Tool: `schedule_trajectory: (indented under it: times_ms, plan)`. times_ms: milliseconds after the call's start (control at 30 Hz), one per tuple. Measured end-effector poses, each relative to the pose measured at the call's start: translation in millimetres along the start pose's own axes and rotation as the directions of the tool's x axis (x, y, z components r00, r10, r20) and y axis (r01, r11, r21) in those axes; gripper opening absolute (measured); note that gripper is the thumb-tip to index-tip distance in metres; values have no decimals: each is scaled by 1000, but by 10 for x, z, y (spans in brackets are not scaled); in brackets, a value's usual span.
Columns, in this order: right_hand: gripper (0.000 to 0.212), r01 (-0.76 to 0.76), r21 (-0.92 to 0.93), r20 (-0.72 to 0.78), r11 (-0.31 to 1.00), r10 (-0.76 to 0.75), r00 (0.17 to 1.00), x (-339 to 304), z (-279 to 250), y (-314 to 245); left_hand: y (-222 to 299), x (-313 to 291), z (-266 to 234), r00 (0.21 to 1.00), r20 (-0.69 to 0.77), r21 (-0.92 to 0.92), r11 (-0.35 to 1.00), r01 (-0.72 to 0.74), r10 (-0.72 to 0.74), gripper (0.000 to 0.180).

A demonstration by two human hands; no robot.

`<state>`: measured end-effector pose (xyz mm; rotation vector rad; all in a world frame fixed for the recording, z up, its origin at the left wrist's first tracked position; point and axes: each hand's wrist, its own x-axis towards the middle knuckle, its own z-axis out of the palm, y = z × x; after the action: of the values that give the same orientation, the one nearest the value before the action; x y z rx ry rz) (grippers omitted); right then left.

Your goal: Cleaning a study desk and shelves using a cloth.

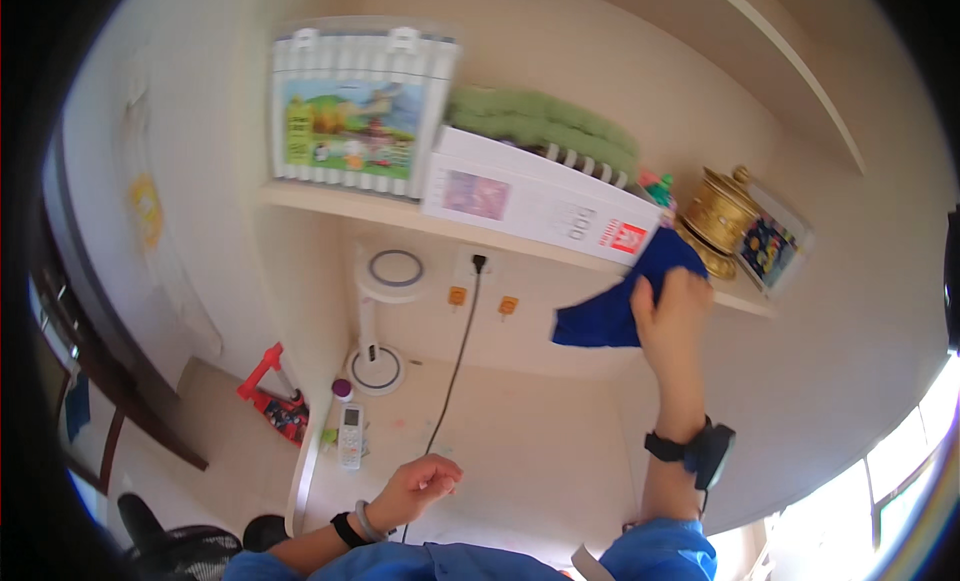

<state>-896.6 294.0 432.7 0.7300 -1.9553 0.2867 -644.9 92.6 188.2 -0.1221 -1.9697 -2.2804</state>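
While the right hand [672,306] pinches a dark blue cloth [605,316] in its grip, the cloth overlaps the front edge of the shelf [340,206] by the right end of the white box [540,196], near the gold pot [722,209]. Left hand [418,486] has its grip curled, fingers together, over the bench [540,431] near the black cable [460,351].
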Motion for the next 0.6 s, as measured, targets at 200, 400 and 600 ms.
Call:
schedule_trajectory:
  times_ms: [200,400,600]
  plan:
    - [24,-8,85,-132,996,20,991,-322,-60,-208,305,71,-468,915,-225,207,934,-290,334,12]
    - [42,247,269,-143,931,-215,966,-126,131,-1315,884,5,-664,849,-311,184,903,-388,427,13]
    - [27,521,214,-249,826,-469,847,130,777,-2557,696,-337,-682,805,-344,170,876,-452,482,13]
